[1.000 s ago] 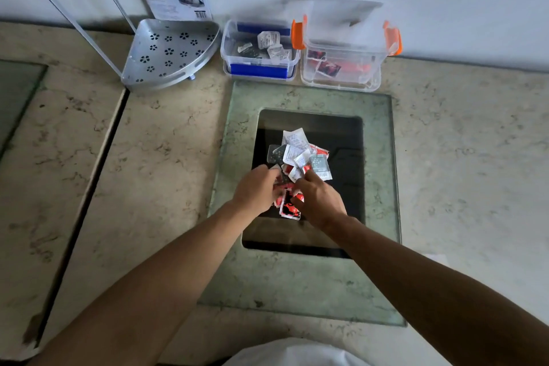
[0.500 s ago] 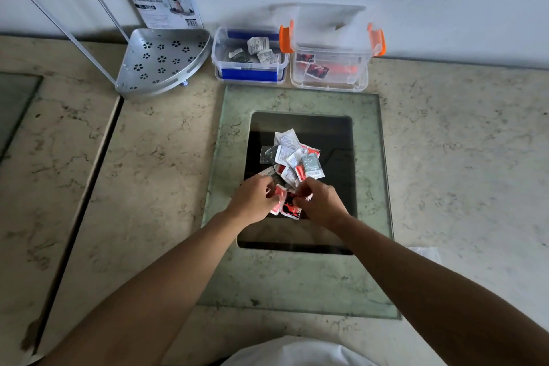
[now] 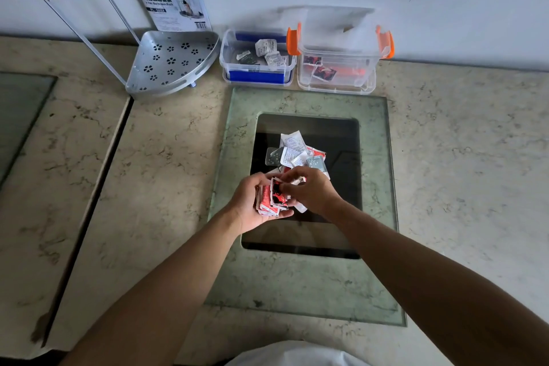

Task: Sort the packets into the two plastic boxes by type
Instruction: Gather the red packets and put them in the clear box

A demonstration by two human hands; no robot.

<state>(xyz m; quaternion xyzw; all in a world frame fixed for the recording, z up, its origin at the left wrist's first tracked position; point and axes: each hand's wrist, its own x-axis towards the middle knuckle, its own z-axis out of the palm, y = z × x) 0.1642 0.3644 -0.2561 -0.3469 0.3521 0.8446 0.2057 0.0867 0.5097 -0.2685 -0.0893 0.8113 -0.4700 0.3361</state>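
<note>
A pile of small packets (image 3: 297, 150), white and grey ones on top and red ones beneath, lies on the dark glass panel (image 3: 341, 157). My left hand (image 3: 248, 208) is turned palm up and holds a stack of red packets (image 3: 269, 200). My right hand (image 3: 313, 192) pinches the top red packet of that stack. At the back stand two clear plastic boxes: the blue-clipped box (image 3: 230, 52) holds white and grey packets, the orange-clipped box (image 3: 368, 74) holds red ones.
A perforated metal corner shelf (image 3: 169, 64) with its product card (image 3: 173, 0) stands at the back left, against the wall. A green marble frame (image 3: 300, 285) surrounds the dark panel. A dark seam (image 3: 86, 214) runs down the marble counter on the left.
My left hand has turned palm up and lifted a stack of red packets off the pile. My right hand has come over to the stack. The view has tilted down slightly.
</note>
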